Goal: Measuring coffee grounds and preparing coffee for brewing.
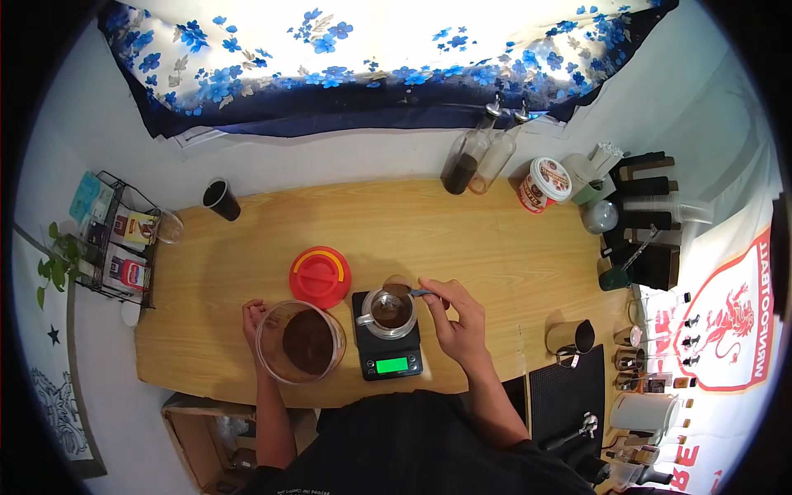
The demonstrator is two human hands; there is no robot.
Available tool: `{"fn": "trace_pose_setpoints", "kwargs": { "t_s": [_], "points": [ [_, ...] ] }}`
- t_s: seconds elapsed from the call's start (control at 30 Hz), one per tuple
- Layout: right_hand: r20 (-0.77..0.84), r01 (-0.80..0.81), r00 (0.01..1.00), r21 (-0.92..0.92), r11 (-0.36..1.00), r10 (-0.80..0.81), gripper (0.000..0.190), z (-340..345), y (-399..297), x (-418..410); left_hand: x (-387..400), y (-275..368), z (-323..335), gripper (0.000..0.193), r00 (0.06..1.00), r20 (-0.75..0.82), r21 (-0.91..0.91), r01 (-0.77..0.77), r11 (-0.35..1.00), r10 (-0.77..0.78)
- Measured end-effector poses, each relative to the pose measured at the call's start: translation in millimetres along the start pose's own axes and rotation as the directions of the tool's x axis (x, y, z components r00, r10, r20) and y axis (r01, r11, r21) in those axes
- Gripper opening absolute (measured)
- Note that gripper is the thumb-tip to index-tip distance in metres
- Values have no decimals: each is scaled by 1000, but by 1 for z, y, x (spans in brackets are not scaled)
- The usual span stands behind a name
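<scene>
My right hand (455,315) grips a spoon (405,288) heaped with brown powder, held over the rim of a small cup with a handle (388,312). Some dark powder lies inside the cup, which stands on a black digital scale (390,351) with a lit green display. At the left, my left hand (254,318) holds the side of a wide, clear plastic jar (334,346) part filled with brown powder; its fingers are partly hidden behind the jar. Just beyond the jar lies a red screw lid (320,276) with a yellow band.
Two glass bottles with pourers (476,154) stand by the wall, near a white-lidded tub (544,184). A black cup (221,199) is at the back left, beside a wire rack (127,238). To the right are a metal pitcher (569,339) and a black mat (566,396) bearing a portafilter.
</scene>
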State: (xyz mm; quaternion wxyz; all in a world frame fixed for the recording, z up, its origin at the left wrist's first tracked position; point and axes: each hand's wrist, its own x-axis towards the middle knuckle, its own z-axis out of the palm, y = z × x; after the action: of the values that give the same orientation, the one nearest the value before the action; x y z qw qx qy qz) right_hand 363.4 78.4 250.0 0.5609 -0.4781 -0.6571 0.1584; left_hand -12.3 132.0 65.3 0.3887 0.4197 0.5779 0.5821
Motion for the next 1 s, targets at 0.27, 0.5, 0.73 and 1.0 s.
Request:
{"fn": "trace_pose_setpoints", "kwargs": {
  "t_s": [0.27, 0.5, 0.73, 1.0],
  "points": [
    [-27, -29, 999, -5, 1000, 29, 25, 5, -2, 2, 2, -8, -2, 31, 1000, -2, -74, 10, 997, -11],
    [-18, 53, 998, -41, 998, -53, 27, 3, 3, 2, 3, -7, -4, 31, 999, 13, -89, 52, 995, -51],
    [28, 188, 982, -138, 972, -186, 29, -2, 6, 6, 0, -4, 0, 32, 1000, 2, -53, 16, 998, -16],
    [-59, 59, 996, -34, 998, -61, 28, 0, 4, 2, 1, -5, -1, 30, 1000, 3, -24, 11, 1000, -11]
  ]
}}
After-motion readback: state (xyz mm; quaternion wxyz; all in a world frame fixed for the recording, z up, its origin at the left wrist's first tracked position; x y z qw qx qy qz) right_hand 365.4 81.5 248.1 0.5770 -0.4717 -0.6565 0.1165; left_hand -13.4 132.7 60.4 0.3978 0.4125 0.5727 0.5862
